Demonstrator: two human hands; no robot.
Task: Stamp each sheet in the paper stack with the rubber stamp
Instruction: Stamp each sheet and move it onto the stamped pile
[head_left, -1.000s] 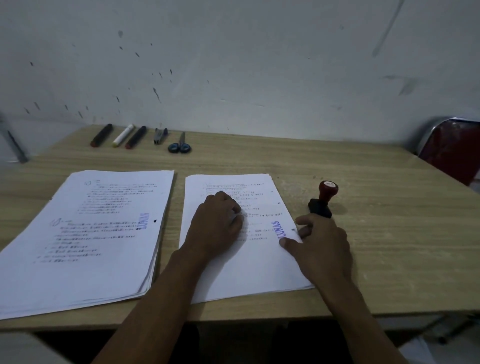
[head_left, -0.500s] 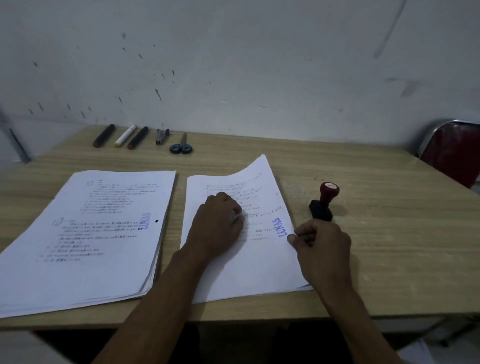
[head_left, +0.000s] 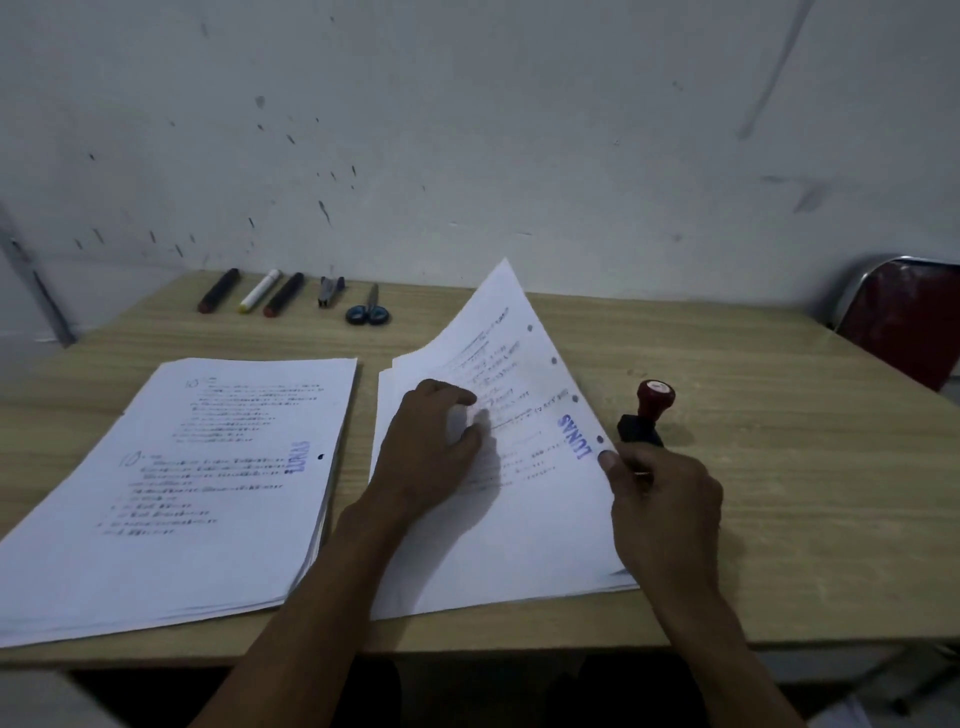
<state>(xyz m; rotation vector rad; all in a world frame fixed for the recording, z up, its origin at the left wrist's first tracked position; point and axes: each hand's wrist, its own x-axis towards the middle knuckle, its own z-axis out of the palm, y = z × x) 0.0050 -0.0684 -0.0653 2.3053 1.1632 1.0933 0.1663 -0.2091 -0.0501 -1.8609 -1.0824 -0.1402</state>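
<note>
Desk (head_left: 753, 415): stamped sheet (head_left: 545, 415) now higher.

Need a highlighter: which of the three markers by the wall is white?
The middle marker, white with a yellow tip; the two markers flanking it are black with red ends.

Right hand (head_left: 662, 499) has lifted top sheet (head_left: 524, 374) higher.

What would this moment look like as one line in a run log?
right hand: pinches stamped sheet, lifting its edge | left hand: rests on it | rubber stamp: upright on table, untouched
</note>
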